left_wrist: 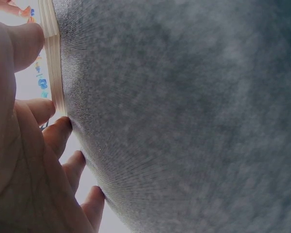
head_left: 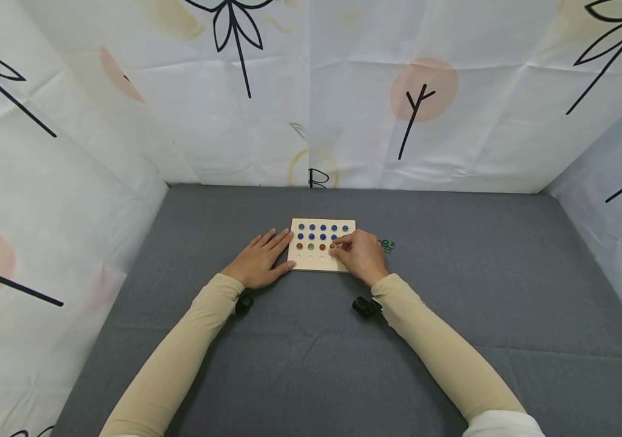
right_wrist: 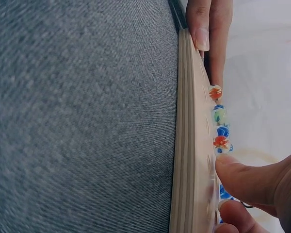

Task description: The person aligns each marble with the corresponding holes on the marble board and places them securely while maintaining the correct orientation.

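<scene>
A pale wooden peg board (head_left: 316,263) lies flat on the grey cloth table. Blue marbles (head_left: 323,232) fill its two far rows, mixed orange and green marbles sit in the third, and the near row's holes are bare. My left hand (head_left: 260,260) lies flat on the cloth, its straight fingers against the board's left edge (left_wrist: 53,63). My right hand (head_left: 335,246) is curled over the board's right side, thumb and forefinger pinching a small marble at the third row. The right wrist view shows the board edge-on (right_wrist: 191,145), the marbles (right_wrist: 218,116) and my thumb tip (right_wrist: 233,170).
A few loose green and blue marbles (head_left: 387,245) lie on the cloth just right of the board. Patterned white sheets (head_left: 343,109) wall in the grey table (head_left: 452,340) at the back and both sides.
</scene>
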`<control>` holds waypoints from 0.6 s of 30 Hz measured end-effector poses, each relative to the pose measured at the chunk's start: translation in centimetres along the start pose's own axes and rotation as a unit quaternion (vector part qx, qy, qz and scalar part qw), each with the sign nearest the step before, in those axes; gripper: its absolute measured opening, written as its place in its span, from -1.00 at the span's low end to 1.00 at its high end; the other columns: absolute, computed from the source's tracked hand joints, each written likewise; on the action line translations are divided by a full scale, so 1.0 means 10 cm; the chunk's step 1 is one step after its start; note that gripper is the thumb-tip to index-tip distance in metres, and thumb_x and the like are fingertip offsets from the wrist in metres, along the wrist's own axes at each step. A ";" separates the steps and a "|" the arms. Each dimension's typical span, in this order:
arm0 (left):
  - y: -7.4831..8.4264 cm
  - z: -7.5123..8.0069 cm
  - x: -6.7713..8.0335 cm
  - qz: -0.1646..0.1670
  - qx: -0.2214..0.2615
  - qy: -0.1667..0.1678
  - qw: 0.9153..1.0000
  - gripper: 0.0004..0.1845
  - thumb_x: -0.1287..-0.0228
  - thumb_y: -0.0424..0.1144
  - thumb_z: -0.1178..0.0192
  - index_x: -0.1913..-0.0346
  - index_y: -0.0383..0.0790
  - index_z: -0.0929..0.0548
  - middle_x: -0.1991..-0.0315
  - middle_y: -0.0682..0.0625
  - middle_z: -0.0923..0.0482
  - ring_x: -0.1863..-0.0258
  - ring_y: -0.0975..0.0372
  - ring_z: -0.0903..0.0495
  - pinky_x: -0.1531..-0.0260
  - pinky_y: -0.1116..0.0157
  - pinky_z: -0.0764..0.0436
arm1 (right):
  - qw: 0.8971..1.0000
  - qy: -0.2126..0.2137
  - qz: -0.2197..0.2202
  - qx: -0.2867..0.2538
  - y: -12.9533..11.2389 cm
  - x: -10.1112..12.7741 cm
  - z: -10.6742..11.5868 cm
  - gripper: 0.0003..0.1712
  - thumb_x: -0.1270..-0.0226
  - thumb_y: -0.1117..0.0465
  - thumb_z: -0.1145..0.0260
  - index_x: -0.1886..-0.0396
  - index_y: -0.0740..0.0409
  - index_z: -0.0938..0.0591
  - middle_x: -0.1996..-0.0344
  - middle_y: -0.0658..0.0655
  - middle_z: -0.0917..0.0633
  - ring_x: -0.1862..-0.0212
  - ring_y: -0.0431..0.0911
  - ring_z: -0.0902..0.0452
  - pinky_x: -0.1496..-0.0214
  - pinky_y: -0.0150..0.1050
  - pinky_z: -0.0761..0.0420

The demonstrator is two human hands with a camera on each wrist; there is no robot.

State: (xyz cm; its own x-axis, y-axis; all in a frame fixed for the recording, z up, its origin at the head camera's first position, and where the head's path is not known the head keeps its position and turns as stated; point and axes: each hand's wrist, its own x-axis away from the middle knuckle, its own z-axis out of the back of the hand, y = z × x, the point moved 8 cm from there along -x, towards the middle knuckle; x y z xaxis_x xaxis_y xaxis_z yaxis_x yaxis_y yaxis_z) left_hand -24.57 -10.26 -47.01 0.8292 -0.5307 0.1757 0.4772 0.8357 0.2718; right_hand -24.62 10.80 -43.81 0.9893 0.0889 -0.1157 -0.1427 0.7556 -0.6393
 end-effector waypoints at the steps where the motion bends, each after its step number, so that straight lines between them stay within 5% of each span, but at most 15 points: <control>1: 0.00 0.00 0.00 0.000 0.000 0.001 1.000 -0.21 -0.60 0.17 0.09 -0.65 -0.18 0.01 -0.63 -0.10 0.04 -0.60 -0.06 0.11 -0.55 -0.09 0.10 | 1.000 0.000 0.000 -0.001 0.00 0.00 0.00 -0.79 -0.25 0.14 -0.56 0.15 0.09 -0.86 0.46 0.06 -0.74 0.43 -0.06 -0.60 0.41 -0.13 -0.54; 18: -0.01 -0.01 0.00 0.000 0.003 -0.004 1.000 -0.21 -0.60 0.18 0.09 -0.65 -0.15 0.02 -0.63 -0.08 0.06 -0.61 -0.04 0.13 -0.55 -0.07 0.12 | 1.000 -0.008 -0.004 -0.001 0.03 0.00 -0.02 -0.82 -0.26 0.15 -0.55 0.17 0.09 -0.87 0.45 0.09 -0.74 0.44 -0.05 -0.58 0.44 -0.15 -0.51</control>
State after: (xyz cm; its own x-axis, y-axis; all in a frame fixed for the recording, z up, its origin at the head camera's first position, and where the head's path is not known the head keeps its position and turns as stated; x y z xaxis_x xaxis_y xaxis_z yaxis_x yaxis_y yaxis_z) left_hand -24.56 -10.33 -47.07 0.8271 -0.5315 0.1825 0.4756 0.8350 0.2766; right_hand -24.70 10.86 -44.15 0.9907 0.0940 -0.0984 -0.1354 0.7547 -0.6420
